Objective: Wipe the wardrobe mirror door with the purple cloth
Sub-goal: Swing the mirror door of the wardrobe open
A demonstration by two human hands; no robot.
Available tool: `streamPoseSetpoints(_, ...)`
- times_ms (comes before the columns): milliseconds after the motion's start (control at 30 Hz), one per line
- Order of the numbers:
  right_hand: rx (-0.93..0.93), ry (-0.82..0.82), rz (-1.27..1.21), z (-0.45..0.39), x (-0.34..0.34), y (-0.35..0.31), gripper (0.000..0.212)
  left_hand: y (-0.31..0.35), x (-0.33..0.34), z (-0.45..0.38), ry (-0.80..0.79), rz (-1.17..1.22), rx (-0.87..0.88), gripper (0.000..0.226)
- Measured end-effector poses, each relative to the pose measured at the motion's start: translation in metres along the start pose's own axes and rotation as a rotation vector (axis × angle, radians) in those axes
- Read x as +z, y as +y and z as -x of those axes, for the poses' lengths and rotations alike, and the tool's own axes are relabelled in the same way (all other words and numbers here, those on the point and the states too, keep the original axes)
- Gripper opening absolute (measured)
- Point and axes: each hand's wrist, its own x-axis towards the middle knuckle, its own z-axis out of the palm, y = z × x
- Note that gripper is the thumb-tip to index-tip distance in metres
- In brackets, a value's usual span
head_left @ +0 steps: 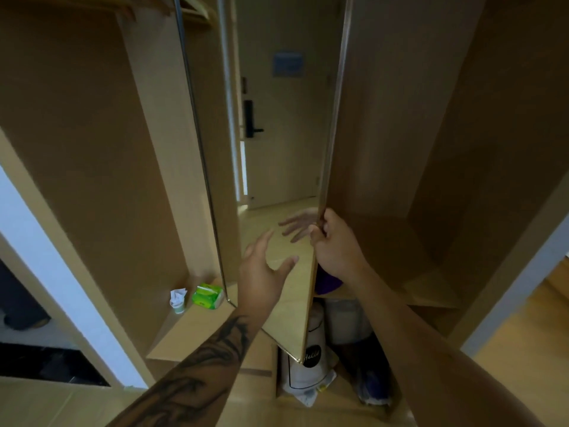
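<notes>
The wardrobe mirror door (277, 124) stands partly swung out, its glass reflecting a room door and floor. My right hand (334, 241) grips the door's right edge, fingers curled round it. My left hand (264, 266) hovers in front of the lower glass with fingers spread, holding nothing; its reflection shows in the mirror. The purple cloth (326, 283) lies on the wardrobe shelf behind the door edge, just under my right wrist, mostly hidden.
A green tissue pack (207, 296) and a small white cup (178, 301) sit on the left shelf (197, 331). Below the right shelf are a white bag (308, 362) and dark shoes (372, 386). Wooden hangers (197, 9) hang at the top.
</notes>
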Motion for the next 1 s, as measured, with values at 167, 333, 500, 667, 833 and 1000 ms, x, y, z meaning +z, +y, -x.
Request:
streamPoseSetpoints(167,0.045,0.047,0.117,-0.02,-0.014,0.013,0.014,0.004,-0.009,-0.027,-0.009,-0.116,0.049,0.086)
streamPoseSetpoints(333,0.138,0.087,0.039,-0.034,-0.021,0.03,0.022,0.011,-0.009,-0.051,0.028,-0.506,0.226,0.085)
streamPoseSetpoints(500,0.136,0.187,0.09,-0.042,-0.015,0.039,0.031,0.008,0.009,-0.076,0.1,-0.649,0.452,0.086)
streamPoseSetpoints(667,0.165,0.236,0.15,-0.053,-0.008,0.043,0.033,-0.009,0.025,-0.089,0.088,-0.679,0.51,0.091)
streamPoseSetpoints(833,0.229,0.231,0.111,-0.07,-0.003,0.055,0.033,-0.027,0.034,-0.098,0.14,-0.647,0.573,0.087)
streamPoseSetpoints(1000,0.224,0.249,0.126,-0.073,0.002,0.064,0.032,-0.035,0.051,-0.105,0.179,-0.609,0.601,0.086)
